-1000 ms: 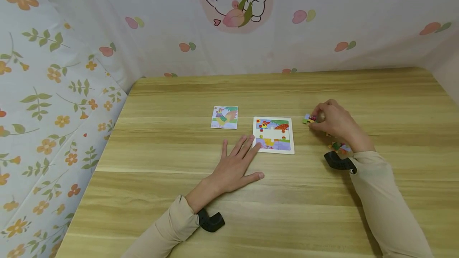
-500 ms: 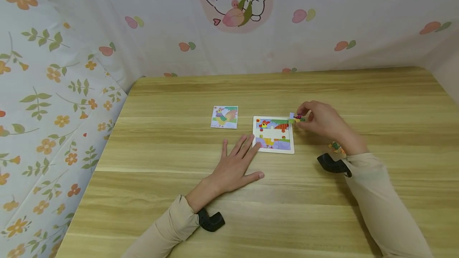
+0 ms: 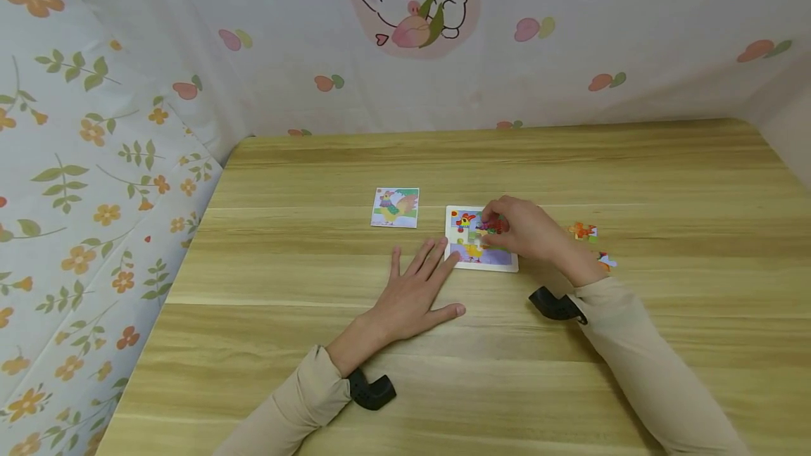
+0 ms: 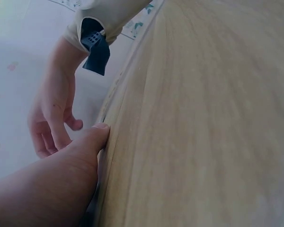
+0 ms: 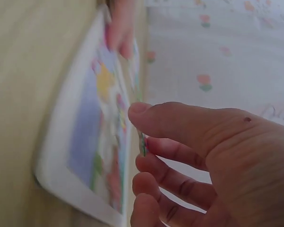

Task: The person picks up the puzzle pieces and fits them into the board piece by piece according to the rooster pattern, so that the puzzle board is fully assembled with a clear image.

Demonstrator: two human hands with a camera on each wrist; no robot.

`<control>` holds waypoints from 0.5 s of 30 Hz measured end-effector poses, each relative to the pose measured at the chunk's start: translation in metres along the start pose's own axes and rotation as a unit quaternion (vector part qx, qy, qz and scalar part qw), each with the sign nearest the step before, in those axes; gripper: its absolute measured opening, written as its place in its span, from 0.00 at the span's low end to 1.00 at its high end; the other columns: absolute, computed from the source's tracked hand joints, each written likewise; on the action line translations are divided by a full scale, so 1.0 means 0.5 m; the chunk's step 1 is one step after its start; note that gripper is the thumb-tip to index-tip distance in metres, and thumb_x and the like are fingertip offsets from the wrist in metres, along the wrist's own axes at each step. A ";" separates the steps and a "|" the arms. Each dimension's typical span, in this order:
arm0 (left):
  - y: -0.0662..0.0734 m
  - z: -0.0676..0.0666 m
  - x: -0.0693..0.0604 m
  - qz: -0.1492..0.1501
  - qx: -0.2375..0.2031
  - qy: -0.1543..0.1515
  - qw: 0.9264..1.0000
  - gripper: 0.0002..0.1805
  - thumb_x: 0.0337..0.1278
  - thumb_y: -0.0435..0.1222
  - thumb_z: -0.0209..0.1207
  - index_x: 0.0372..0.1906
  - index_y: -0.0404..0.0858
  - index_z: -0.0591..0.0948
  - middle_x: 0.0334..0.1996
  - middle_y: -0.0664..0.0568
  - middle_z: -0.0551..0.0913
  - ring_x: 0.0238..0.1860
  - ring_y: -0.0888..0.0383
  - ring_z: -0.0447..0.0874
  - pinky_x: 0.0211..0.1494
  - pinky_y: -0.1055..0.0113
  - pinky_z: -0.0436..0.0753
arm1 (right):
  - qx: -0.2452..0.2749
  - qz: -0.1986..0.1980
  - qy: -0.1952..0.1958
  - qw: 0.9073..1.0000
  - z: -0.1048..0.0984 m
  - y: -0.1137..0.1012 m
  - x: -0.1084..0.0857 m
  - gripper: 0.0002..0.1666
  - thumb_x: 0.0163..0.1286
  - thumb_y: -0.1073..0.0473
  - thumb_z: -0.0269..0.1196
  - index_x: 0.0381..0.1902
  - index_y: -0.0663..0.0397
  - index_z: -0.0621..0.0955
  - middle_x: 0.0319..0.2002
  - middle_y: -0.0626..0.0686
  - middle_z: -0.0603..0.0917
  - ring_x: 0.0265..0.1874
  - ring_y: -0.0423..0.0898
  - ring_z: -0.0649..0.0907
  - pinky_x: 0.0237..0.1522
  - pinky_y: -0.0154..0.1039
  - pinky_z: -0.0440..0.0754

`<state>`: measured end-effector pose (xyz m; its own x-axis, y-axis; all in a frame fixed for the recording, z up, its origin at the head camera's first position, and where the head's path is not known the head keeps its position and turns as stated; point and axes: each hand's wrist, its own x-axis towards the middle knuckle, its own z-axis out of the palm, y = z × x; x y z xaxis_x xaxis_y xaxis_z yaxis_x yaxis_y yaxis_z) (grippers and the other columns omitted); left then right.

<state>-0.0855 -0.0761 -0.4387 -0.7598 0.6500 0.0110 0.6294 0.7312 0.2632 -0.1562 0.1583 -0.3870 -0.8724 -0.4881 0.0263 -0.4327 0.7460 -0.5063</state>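
A white-framed jigsaw puzzle (image 3: pixel 486 269) of a colourful bird lies on the table, its outer pieces in place and a gap across its middle. My right hand (image 3: pixel 526 231) is over the board and pinches a puzzle piece (image 5: pixel 143 142) between thumb and fingers. In the right wrist view that piece is seen almost edge-on, just above the board. My left hand (image 3: pixel 412 301) lies palm down with spread, straight fingers, its fingertips touching the board's lower left corner. The left wrist view shows the left thumb (image 4: pixel 97 135) along the tabletop.
A small picture card (image 3: pixel 395 207) with a paler version of the bird lies left of the board. Loose puzzle pieces (image 3: pixel 581 231) lie to the right, some partly behind the right forearm. A patterned cloth (image 3: pixel 545 83) hangs behind the table.
My right hand has carried the puzzle piece leftward from the right side of the table to over the board's middle. My left hand has stayed in place.
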 end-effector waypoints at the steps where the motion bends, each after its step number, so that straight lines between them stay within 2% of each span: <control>1: 0.000 0.000 0.001 0.000 -0.001 0.001 1.000 0.43 0.60 0.64 0.43 0.74 0.46 0.48 0.74 0.49 0.37 0.72 0.53 0.33 0.63 0.35 0.36 | 0.001 -0.003 -0.001 1.000 0.006 -0.002 0.002 0.16 0.54 0.61 0.71 0.38 0.61 0.80 0.32 0.52 0.78 0.28 0.48 0.74 0.33 0.42 0.72; 8: 0.001 0.001 0.005 0.003 -0.012 0.011 1.000 0.43 0.59 0.64 0.44 0.74 0.46 0.51 0.73 0.49 0.29 0.72 0.52 0.34 0.61 0.33 0.37 | -0.005 -0.023 0.012 1.000 0.029 -0.006 0.009 0.16 0.54 0.60 0.71 0.38 0.60 0.80 0.32 0.51 0.77 0.29 0.46 0.74 0.33 0.41 0.73; 15: 0.001 0.001 0.004 0.006 -0.007 0.013 1.000 0.44 0.59 0.63 0.45 0.73 0.45 0.51 0.73 0.51 0.30 0.72 0.52 0.34 0.61 0.33 0.38 | 0.002 -0.041 0.020 0.999 0.043 -0.006 0.014 0.15 0.55 0.61 0.70 0.39 0.62 0.80 0.34 0.53 0.78 0.28 0.45 0.75 0.32 0.40 0.74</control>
<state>-0.0866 -0.0744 -0.4389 -0.7558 0.6536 0.0400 0.6370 0.7196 0.2763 -0.1561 0.1430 -0.4037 -0.8419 -0.5298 0.1020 -0.5030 0.7023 -0.5037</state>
